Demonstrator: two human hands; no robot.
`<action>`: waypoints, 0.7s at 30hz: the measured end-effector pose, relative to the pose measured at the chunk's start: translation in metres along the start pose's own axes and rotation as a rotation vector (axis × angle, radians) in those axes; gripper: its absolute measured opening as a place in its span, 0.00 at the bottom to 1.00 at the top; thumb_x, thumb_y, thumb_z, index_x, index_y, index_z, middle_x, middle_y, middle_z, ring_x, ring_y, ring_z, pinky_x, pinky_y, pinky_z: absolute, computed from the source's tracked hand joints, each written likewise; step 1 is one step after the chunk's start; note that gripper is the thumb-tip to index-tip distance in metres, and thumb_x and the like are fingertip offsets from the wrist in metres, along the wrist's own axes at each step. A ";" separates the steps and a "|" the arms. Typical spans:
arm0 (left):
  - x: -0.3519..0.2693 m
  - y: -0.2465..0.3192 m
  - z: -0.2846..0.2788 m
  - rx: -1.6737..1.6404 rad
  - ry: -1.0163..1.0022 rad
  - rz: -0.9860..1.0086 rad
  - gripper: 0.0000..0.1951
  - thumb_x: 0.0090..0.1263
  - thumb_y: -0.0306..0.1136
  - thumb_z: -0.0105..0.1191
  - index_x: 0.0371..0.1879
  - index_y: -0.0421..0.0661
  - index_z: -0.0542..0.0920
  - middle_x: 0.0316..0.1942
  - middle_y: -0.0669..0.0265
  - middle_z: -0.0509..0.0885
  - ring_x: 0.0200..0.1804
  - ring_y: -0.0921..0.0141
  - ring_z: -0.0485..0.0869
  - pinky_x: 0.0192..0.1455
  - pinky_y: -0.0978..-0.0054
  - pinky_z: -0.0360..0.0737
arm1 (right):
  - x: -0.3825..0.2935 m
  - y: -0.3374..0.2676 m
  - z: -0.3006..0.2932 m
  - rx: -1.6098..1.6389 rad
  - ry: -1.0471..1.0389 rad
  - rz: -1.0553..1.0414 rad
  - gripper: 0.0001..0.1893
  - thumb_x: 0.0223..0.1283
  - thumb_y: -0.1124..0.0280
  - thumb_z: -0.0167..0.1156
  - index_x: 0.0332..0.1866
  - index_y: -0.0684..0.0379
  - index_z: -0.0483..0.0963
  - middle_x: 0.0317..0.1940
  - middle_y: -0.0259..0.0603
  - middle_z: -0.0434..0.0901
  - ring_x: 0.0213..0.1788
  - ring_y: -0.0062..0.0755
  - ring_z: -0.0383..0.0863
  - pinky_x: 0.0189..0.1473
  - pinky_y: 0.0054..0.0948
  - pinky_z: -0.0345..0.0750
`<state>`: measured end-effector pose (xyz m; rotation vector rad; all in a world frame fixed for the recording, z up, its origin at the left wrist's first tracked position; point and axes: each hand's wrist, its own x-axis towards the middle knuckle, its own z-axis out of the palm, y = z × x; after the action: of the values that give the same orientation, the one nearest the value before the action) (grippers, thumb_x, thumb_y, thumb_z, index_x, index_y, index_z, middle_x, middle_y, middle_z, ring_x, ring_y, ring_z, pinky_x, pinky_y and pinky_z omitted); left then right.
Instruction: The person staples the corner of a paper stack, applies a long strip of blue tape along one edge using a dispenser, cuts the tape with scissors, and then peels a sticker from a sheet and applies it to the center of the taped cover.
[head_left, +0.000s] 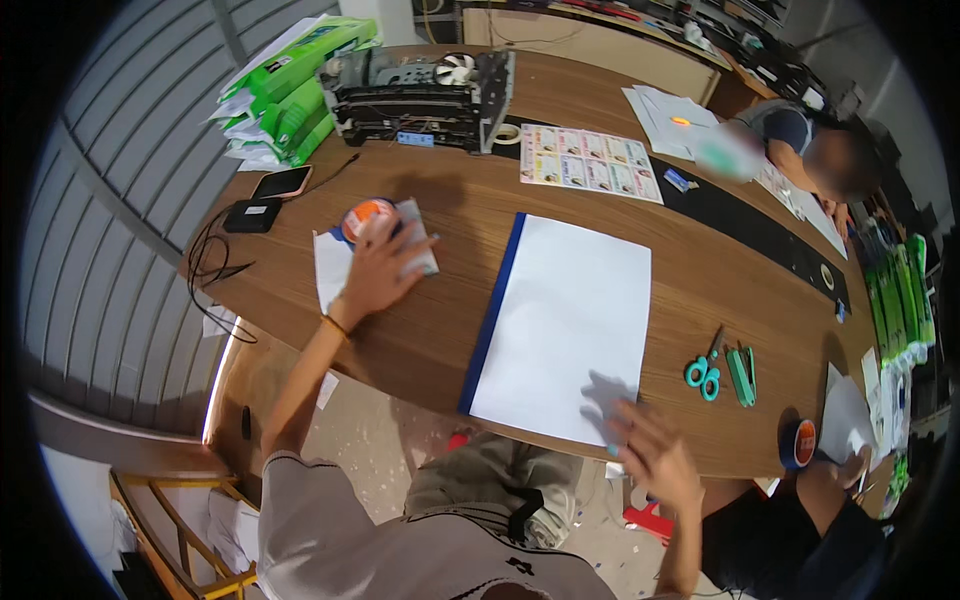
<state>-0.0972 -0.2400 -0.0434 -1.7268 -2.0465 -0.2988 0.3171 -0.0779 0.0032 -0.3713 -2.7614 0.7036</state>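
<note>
A stack of white paper (566, 315) lies before me, with a dark blue strip (491, 322) along its left edge. My left hand (379, 266) is over a roll of blue tape (366, 216) with an orange label in its middle. Its fingers are spread, and the fingertips overlap the roll. Under that roll and hand lie a white piece of paper (330, 266) and a greyish printed piece (421, 247). My right hand (660, 454) is at the table's front edge, beside the stack's lower right corner, fingers apart and slightly blurred. Nothing shows in its grasp.
Teal scissors (703, 377) and a teal stapler (741, 377) lie to the right, near another blue tape roll (802, 442). An opened printer mechanism (420, 101), green paper packs (292, 97) and a phone (282, 182) are at back left. Two other people sit at right.
</note>
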 end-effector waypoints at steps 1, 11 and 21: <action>-0.001 -0.014 0.001 0.063 -0.053 -0.031 0.23 0.61 0.46 0.50 0.56 0.57 0.71 0.57 0.61 0.69 0.65 0.57 0.57 0.64 0.52 0.52 | 0.018 0.011 -0.004 0.030 -0.067 -0.062 0.15 0.50 0.72 0.57 0.45 0.61 0.75 0.53 0.47 0.72 0.54 0.48 0.71 0.53 0.40 0.69; 0.101 -0.035 0.086 -0.287 0.099 -0.163 0.26 0.63 0.39 0.49 0.59 0.43 0.64 0.63 0.53 0.60 0.68 0.54 0.52 0.66 0.50 0.47 | 0.263 0.222 0.016 -0.446 0.340 0.418 0.38 0.53 0.43 0.52 0.57 0.69 0.62 0.57 0.63 0.62 0.63 0.56 0.59 0.59 0.50 0.61; 0.213 0.062 0.170 -0.294 0.032 -0.568 0.32 0.61 0.50 0.44 0.53 0.30 0.67 0.60 0.37 0.58 0.66 0.46 0.52 0.68 0.56 0.45 | 0.306 0.223 0.056 -0.386 0.624 0.571 0.28 0.47 0.58 0.62 0.48 0.69 0.67 0.51 0.58 0.70 0.58 0.54 0.66 0.58 0.58 0.57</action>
<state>-0.0948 0.0332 -0.1013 -1.2311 -2.5349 -0.8307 0.0548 0.1822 -0.0960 -1.2503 -2.1627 0.1001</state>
